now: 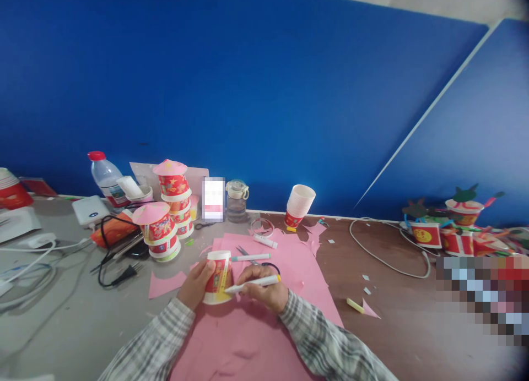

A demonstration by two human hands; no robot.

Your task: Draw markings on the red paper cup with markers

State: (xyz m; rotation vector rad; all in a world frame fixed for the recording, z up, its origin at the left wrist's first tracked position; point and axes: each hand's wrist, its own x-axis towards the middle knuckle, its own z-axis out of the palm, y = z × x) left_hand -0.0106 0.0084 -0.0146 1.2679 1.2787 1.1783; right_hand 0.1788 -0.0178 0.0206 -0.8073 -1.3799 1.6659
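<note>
My left hand [197,283] is wrapped round a red and white paper cup [219,276] that stands upside down on the pink paper sheet [256,326]. In my right hand [264,287] I grip a white marker [253,283], and its tip touches the cup's side. A second white pen [250,257] with a green end and a pair of scissors [248,255] lie on the pink sheet just beyond my hands. A glue stick [265,241] lies a little farther back.
Two towers of decorated cups with pink cone roofs [165,216] stand at the left. Behind them are a water bottle [106,178], a glass jar [237,200] and a tilted stack of cups [298,205]. Cables [115,260] trail at left; more cup crafts [450,227] sit at right.
</note>
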